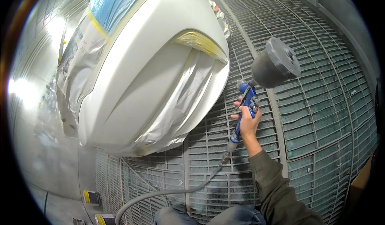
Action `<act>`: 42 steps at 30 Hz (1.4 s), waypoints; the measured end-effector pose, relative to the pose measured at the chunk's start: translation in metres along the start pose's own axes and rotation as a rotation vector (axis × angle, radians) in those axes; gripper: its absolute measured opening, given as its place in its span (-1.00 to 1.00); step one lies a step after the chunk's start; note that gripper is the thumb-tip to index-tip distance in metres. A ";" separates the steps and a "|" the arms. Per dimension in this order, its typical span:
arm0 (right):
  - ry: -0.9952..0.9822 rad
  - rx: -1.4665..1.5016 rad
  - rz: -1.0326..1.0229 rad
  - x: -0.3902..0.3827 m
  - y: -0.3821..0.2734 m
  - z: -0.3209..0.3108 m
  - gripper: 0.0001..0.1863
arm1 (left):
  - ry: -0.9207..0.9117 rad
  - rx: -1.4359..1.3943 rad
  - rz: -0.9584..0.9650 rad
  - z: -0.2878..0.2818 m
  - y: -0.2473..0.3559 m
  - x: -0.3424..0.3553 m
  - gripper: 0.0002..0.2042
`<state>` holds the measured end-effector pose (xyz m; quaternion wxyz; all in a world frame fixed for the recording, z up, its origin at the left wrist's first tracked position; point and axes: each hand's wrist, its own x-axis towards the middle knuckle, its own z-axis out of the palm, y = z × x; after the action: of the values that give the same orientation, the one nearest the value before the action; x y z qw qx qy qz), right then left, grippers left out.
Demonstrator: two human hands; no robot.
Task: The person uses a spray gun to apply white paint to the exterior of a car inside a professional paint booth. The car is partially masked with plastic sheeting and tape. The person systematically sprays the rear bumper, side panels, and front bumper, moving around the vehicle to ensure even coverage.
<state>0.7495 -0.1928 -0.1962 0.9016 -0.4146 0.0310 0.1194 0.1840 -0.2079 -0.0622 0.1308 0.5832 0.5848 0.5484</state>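
My right hand [249, 122] is wrapped round the handle of a blue spray gun [245, 100], right of the middle. A dark grey paint cup [272, 64] sits tilted on top of the gun. From the bottom of the handle a grey air hose [176, 191] runs down and to the left. To the left of the gun, apart from it, stands a white car bumper [132, 84]. Crumpled masking sheet [176, 100] and yellow tape [200, 43] cover its recess. My left hand is out of view.
Blue film [116, 8] and printed masking paper [80, 64] hang along the bumper's far left side. Metal floor grating [321, 116] spreads below. Two yellow-and-dark cans [93, 197] stand at lower left, near the hose. A brown box edge [361, 177] shows at right.
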 end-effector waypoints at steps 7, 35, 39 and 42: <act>-0.691 0.297 0.253 -0.035 -0.020 0.007 -0.45 | -0.030 0.069 0.146 0.018 0.016 -0.010 -0.80; -0.301 0.089 0.119 0.096 -0.068 0.014 -0.80 | -0.043 0.134 0.021 0.022 0.014 -0.011 -0.66; -0.058 -0.076 0.119 0.110 -0.041 -0.017 -0.77 | -0.019 0.177 -0.026 0.022 0.011 -0.011 -0.66; -0.045 -0.190 0.030 0.100 -0.040 -0.024 -0.75 | 0.003 0.170 -0.062 0.033 0.019 -0.021 -0.65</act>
<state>0.8573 -0.2175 -0.1978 0.8568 -0.4948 0.0057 0.1447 0.2262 -0.2147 -0.0690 0.0970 0.5731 0.6473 0.4931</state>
